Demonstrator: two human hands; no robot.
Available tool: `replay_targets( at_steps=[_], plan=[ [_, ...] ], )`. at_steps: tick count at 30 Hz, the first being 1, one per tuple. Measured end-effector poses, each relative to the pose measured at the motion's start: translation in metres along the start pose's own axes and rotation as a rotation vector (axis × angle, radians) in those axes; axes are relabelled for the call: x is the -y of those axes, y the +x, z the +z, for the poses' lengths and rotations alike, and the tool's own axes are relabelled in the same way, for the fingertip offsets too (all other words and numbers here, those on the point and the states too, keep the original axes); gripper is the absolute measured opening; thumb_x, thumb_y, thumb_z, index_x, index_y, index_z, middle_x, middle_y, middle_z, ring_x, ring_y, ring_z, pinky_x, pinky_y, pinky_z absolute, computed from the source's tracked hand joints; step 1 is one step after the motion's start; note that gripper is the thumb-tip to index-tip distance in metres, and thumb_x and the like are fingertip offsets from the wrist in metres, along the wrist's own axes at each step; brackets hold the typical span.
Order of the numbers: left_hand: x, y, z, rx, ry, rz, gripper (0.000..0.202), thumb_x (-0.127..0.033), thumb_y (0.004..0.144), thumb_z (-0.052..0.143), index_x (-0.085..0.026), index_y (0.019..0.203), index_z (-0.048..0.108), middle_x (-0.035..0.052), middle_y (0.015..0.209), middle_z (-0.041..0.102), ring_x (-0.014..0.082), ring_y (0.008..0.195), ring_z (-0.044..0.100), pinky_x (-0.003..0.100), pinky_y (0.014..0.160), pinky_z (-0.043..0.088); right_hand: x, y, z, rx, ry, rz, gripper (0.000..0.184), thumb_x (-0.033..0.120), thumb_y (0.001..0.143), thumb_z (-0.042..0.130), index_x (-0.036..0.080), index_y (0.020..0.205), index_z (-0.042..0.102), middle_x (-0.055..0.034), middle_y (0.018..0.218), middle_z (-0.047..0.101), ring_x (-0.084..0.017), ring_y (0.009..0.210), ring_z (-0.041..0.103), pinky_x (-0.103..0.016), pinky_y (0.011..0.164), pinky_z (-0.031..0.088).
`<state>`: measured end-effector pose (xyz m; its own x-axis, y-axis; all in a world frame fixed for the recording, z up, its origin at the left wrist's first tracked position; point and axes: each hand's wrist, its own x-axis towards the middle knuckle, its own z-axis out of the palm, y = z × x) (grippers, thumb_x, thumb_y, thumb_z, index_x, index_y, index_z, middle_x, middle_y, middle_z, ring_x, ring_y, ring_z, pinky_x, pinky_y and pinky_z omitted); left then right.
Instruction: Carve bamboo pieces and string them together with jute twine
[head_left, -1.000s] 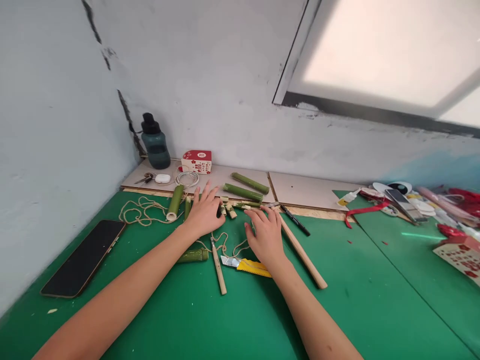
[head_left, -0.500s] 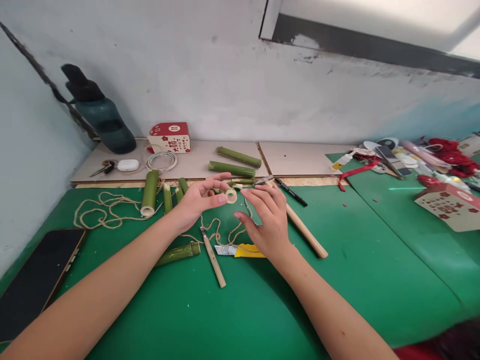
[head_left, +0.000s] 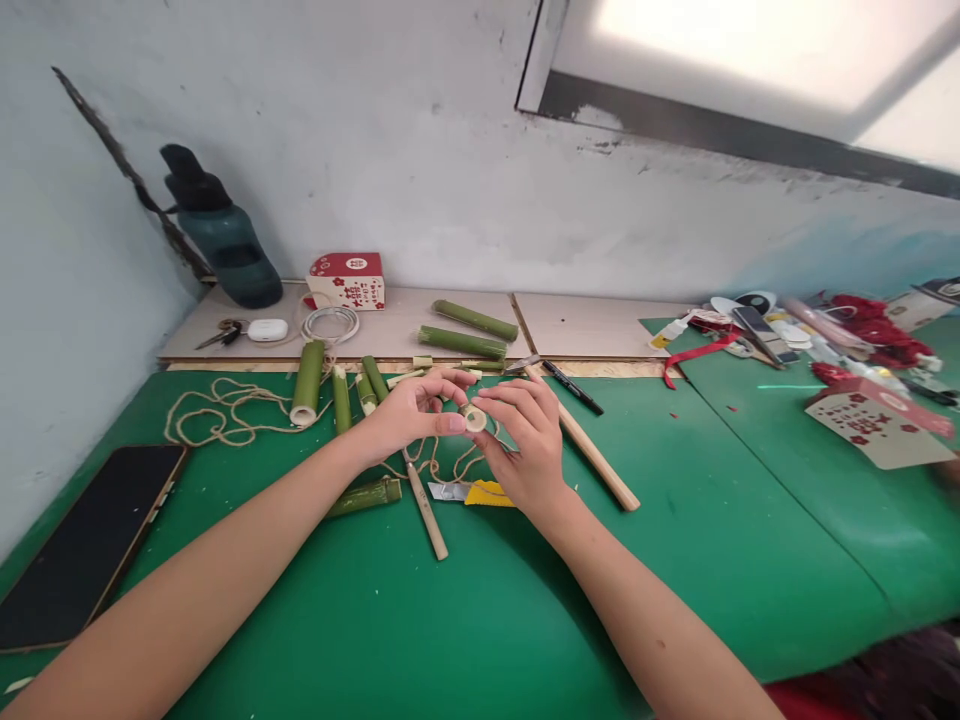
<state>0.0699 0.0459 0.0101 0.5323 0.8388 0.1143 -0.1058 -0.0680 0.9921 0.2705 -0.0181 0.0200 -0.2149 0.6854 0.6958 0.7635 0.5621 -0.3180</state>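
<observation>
A small cut bamboo ring (head_left: 475, 419), with its pale end and round hole facing me, is held above the green table. My left hand (head_left: 420, 415) pinches it from the left between thumb and fingers. From the other side, the fingertips and thumb of my right hand (head_left: 526, 440) close on its right edge. Below the hands lie a yellow utility knife (head_left: 489, 493) with its blade out, a wooden-handled carving tool (head_left: 427, 512) and loose twine (head_left: 435, 462). Several green bamboo tubes (head_left: 307, 380) lie to the left, and another bamboo piece (head_left: 367, 497) is beside my left forearm.
A wooden-handled hammer (head_left: 592, 450) and a black marker (head_left: 573, 387) lie right of my hands. Two bamboo lengths (head_left: 474, 319) rest on the back board. A phone (head_left: 90, 545), a bottle (head_left: 232, 250) and a red-and-white box (head_left: 346, 280) stand or lie leftward; clutter with red ribbon (head_left: 701, 355) fills the right.
My right hand has come in from being apart and now touches the bamboo ring. The ring has turned slightly, showing more of its side. The camera view has shifted a little.
</observation>
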Motion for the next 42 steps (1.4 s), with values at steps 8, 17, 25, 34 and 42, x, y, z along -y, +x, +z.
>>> replay_targets(
  at_steps=[8, 17, 25, 34, 42],
  plan=[
    [0.001, -0.001, -0.021, -0.377, 0.857, 0.104, 0.035, -0.042, 0.093, 0.066, -0.022, 0.122, 0.067, 0.0106, 0.127, 0.069, 0.0323, 0.122, 0.060, 0.050, 0.107, 0.046, -0.034, 0.012, -0.020, -0.132, -0.070, 0.165, 0.014, 0.034, 0.097, 0.070, 0.026, 0.108, 0.071, -0.0086, 0.114, 0.077, -0.031, 0.112, 0.064, -0.052, 0.103, 0.050],
    [0.013, 0.002, -0.012, -0.181, 1.250, 0.065, 0.059, -0.047, 0.091, 0.074, -0.023, 0.142, 0.058, 0.0130, 0.141, 0.066, 0.0381, 0.138, 0.049, 0.054, 0.108, 0.042, -0.037, -0.010, 0.018, 0.373, -0.073, 0.186, 0.017, 0.026, 0.087, 0.081, 0.024, 0.102, 0.075, -0.0066, 0.118, 0.078, -0.040, 0.131, 0.054, -0.063, 0.112, 0.042],
    [0.006, 0.006, -0.013, -0.279, 1.026, 0.045, 0.048, -0.045, 0.087, 0.078, -0.024, 0.128, 0.064, 0.0070, 0.110, 0.073, 0.0321, 0.112, 0.061, 0.049, 0.103, 0.044, -0.035, -0.008, 0.018, 0.315, -0.012, 0.234, 0.016, 0.031, 0.088, 0.082, 0.023, 0.100, 0.076, -0.0073, 0.119, 0.078, -0.040, 0.132, 0.053, -0.063, 0.113, 0.044],
    [0.011, 0.008, -0.014, -0.277, 0.080, 0.191, 0.073, -0.081, 0.071, 0.078, -0.020, 0.110, 0.071, 0.0026, 0.080, 0.061, 0.0166, 0.073, 0.057, 0.027, 0.065, 0.044, -0.026, -0.005, 0.012, 0.293, 0.056, 0.184, 0.018, 0.029, 0.087, 0.083, 0.022, 0.101, 0.075, -0.0082, 0.117, 0.079, -0.037, 0.130, 0.056, -0.061, 0.114, 0.046],
    [0.003, 0.008, -0.010, -0.286, 0.049, 0.186, 0.074, -0.081, 0.065, 0.083, -0.019, 0.103, 0.071, 0.0006, 0.075, 0.056, 0.0141, 0.067, 0.051, 0.026, 0.061, 0.040, -0.020, -0.007, 0.014, 0.267, 0.109, 0.132, 0.016, 0.026, 0.088, 0.081, 0.023, 0.102, 0.074, -0.0076, 0.116, 0.079, -0.038, 0.129, 0.057, -0.061, 0.111, 0.047]
  ],
)
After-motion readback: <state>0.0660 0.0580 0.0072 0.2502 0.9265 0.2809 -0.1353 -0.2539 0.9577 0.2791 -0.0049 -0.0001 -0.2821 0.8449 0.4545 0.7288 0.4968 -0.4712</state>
